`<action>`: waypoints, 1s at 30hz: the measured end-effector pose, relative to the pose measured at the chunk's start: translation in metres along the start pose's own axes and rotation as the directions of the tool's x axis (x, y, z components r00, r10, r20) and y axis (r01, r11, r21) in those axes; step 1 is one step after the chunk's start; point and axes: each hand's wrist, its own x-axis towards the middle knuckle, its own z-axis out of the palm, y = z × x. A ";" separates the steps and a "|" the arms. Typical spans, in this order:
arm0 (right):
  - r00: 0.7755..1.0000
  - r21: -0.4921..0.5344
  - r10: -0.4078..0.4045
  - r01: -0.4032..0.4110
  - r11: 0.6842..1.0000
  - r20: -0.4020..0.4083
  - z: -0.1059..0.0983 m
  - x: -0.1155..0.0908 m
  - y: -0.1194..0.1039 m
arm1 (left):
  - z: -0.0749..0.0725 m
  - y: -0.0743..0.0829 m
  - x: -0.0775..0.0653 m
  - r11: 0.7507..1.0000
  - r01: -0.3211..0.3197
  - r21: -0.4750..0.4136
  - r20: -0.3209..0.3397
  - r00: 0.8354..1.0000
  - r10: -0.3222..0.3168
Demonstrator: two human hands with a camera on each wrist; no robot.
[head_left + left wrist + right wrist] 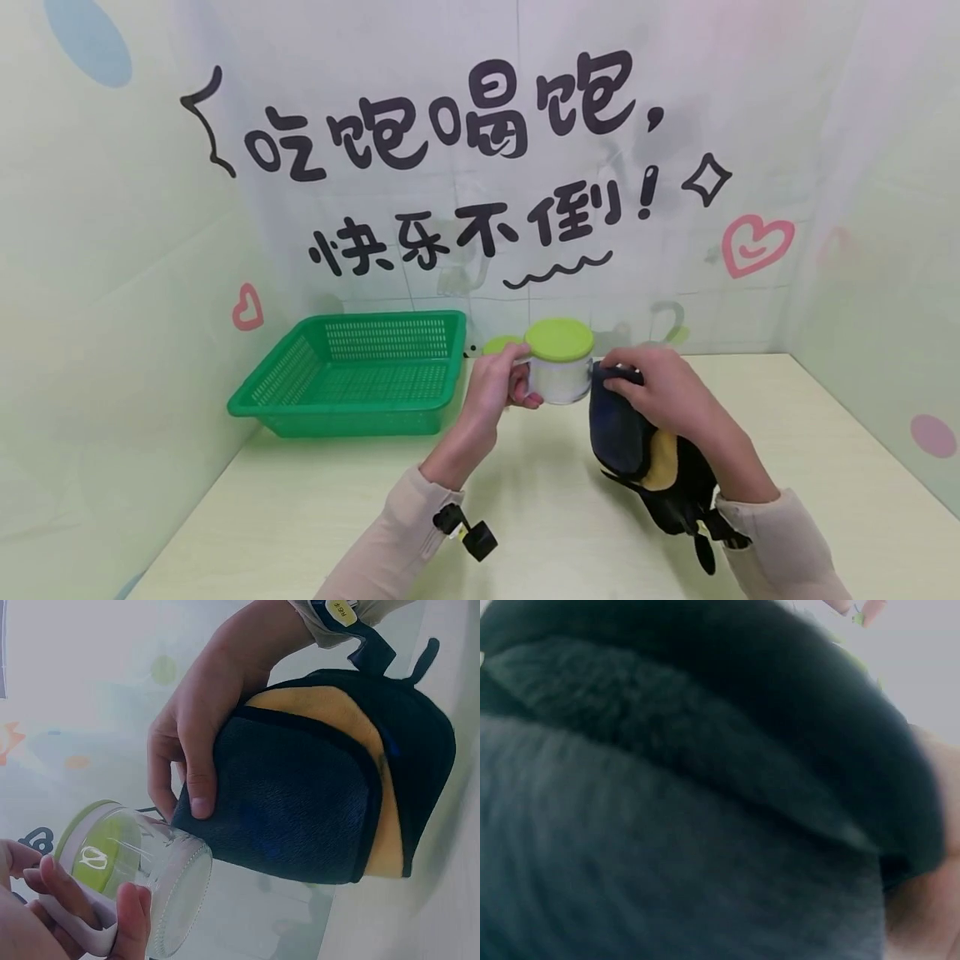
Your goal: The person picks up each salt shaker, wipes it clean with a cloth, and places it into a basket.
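Note:
In the head view my left hand (495,379) grips a clear glass mug (561,382) by its pale handle. A lime-green lid (559,339) covers the mug, which is held up above the table. My right hand (663,392) pinches the upper edge of a dark cloth item (618,425), with a navy face, black edging, a tan layer and a black back part. From the left wrist, the mug's base end (181,900) overlaps the cloth's corner. Dark, blurred fabric (667,847) fills most of the right wrist view and hides most of that hand.
A green plastic basket (352,421) with perforated sides stands on the left of the pale table (780,467). Behind my left hand a second lime-green round shape (501,342) shows partly. A printed sheet (480,183) covers the back wall; side walls flank the table.

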 end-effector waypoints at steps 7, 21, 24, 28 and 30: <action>0.994 0.003 -0.027 0.028 1.000 -0.110 -0.002 -0.002 0.000 | 0.001 -0.002 0.001 1.000 -0.006 -0.019 0.008 1.000 0.006; 0.997 -0.001 -0.010 0.010 1.000 0.074 -0.003 -0.001 0.004 | 0.001 -0.002 0.002 1.000 -0.013 -0.026 0.001 1.000 0.013; 0.998 -0.007 -0.016 0.017 1.000 0.052 -0.003 -0.001 0.004 | 0.000 -0.003 0.002 0.999 -0.006 -0.034 0.003 1.000 0.006; 0.999 -0.003 -0.029 0.029 1.000 -0.037 -0.004 -0.001 0.004 | 0.000 -0.003 0.004 0.999 0.003 -0.045 0.013 1.000 -0.002; 0.997 0.003 -0.030 0.031 1.000 -0.075 -0.004 -0.001 0.004 | 0.001 -0.003 0.004 0.999 0.002 -0.046 0.020 1.000 -0.001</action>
